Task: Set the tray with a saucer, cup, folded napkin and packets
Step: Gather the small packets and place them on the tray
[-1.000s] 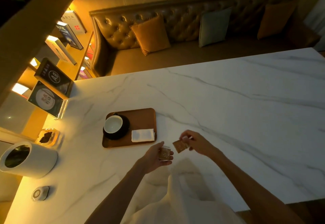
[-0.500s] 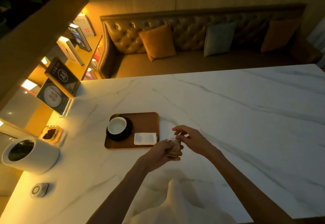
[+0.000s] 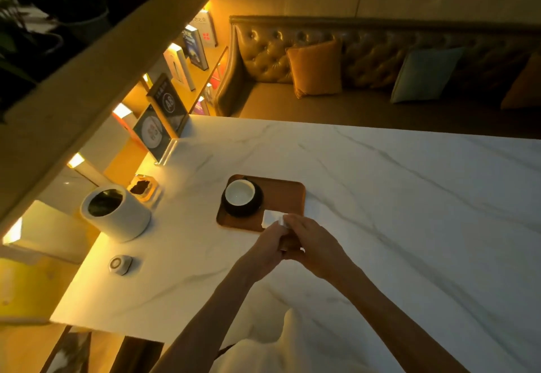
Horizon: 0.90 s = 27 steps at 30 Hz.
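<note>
Holding the packets (image 3: 288, 242) between them, both hands are meeting at the near right corner of the tray (image 3: 288, 197). The left hand (image 3: 265, 248) is curling its fingers around the small dark bundle from below; the right hand (image 3: 314, 244) is closing over it from the other side, though how many packets are there cannot be made out. The folded napkin (image 3: 270, 217) is lying just beyond the fingertips, partly covered by them, with the cup (image 3: 240, 192) sitting on its dark saucer (image 3: 234, 210) farther left on the tray. The free tray surface is lying ahead and slightly right of the hands, so the right hand looks nearer to it. All of this is resting on the marble desk (image 3: 409, 211).
</note>
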### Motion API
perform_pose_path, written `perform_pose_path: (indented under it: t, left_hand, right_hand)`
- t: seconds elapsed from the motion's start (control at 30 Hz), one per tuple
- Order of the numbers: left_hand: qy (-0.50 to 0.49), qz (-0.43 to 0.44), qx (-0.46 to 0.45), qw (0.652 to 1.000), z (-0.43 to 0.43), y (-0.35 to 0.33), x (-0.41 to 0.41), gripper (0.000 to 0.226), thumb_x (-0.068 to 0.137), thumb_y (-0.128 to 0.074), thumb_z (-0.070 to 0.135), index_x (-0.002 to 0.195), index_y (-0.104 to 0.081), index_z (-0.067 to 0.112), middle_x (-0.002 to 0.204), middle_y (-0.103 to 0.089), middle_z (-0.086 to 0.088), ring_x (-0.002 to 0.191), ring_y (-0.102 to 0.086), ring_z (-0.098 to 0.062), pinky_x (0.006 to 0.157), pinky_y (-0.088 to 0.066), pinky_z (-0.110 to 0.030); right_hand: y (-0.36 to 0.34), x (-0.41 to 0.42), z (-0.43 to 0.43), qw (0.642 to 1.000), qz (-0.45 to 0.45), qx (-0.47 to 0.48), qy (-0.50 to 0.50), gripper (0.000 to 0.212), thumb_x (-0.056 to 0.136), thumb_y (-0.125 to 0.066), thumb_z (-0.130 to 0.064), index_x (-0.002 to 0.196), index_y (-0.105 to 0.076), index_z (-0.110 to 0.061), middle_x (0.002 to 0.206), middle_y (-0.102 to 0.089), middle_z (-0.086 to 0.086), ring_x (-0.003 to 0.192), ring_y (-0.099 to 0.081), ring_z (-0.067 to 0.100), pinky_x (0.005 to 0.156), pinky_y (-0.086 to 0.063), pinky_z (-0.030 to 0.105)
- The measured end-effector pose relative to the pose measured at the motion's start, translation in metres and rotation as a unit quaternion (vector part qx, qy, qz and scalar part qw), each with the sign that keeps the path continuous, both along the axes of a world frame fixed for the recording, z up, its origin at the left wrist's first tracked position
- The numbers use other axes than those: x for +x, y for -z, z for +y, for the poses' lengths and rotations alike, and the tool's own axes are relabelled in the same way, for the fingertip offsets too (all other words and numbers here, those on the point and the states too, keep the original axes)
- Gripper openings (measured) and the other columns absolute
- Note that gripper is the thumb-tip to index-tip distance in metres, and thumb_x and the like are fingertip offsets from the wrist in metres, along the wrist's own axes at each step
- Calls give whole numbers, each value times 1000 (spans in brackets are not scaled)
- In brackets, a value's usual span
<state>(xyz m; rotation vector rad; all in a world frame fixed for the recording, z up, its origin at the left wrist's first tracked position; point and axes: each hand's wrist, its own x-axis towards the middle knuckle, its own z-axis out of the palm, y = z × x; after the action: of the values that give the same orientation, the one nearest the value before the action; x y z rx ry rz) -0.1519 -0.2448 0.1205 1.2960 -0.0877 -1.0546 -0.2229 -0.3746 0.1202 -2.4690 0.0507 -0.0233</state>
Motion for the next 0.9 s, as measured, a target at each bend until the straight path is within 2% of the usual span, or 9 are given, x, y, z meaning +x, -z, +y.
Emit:
perform_pose_path:
  t: [0.07,0.17,0.3,0.4,0.5,0.53,0.67,0.8,0.9]
  left_hand:
    - [-27,13,18,999,15,-6,5,37,100,-41,19,134,-46,2,127,-59,-27,115,-60,-37,96,-54,-51]
    - [-71,42,12,997,39,-7,17,39,98,-48,16,135,-38,6,132,-54,-24,117,-59,-35,88,-56,-44]
    - [-32,62,6,998,74,-24,37,49,82,-59,37,116,-61,3,120,-55,-22,117,-52,-41,106,-43,-54]
    - [-39,108,-60,992,97,-25,51,49,96,-55,34,136,-53,4,132,-55,-23,119,-56,-37,104,-47,-50]
    - [-40,116,-105,987,115,-24,65,45,100,-53,29,139,-50,6,135,-54,-23,119,-58,-33,102,-49,-47]
    - [-30,111,-118,986,118,-25,68,46,100,-53,29,140,-49,6,135,-53,-23,120,-57,-34,103,-49,-47]
    - [-25,109,-138,984,130,-26,75,52,99,-56,29,142,-44,3,133,-50,-23,123,-53,-37,105,-47,-49]
    - [-35,121,-133,983,139,-22,79,54,95,-62,28,137,-45,-1,126,-52,-23,115,-57,-38,99,-50,-48]
    - [-41,128,-134,982,144,-20,82,56,92,-65,27,137,-45,-2,123,-54,-24,111,-60,-38,97,-52,-46]
  right_hand:
    - [-2,8,16,1000,-10,-13,-1,64,86,-64,-23,143,-36,-21,148,-40,1,137,-37,18,111,-32,28]
    - [-8,22,39,998,-37,-51,-19,56,90,-62,-30,139,-42,-16,135,-54,2,123,-51,16,101,-47,28]
    - [-18,41,60,998,-43,2,-47,62,87,-67,-23,140,-42,-4,139,-52,12,129,-48,23,109,-40,30]
    - [-22,54,70,997,-24,63,-29,63,87,-67,-26,141,-40,-10,139,-50,8,129,-46,18,109,-41,31]
    - [-22,66,80,997,-30,69,-34,67,86,-68,-28,144,-36,-14,143,-45,4,129,-40,6,104,-33,9]
    - [-21,69,83,997,-33,66,-37,69,86,-68,-29,145,-35,-14,144,-45,3,128,-39,4,103,-33,7]
    - [-19,79,95,995,-42,75,-45,70,87,-66,-29,147,-33,-14,145,-44,5,132,-40,9,106,-44,28]
    - [-21,81,105,994,-15,101,-39,71,86,-67,-29,147,-32,-21,147,-42,-1,133,-37,3,109,-40,26]
    - [-22,81,110,995,-27,81,-60,71,87,-67,-26,147,-32,-12,147,-43,3,134,-39,7,108,-38,22]
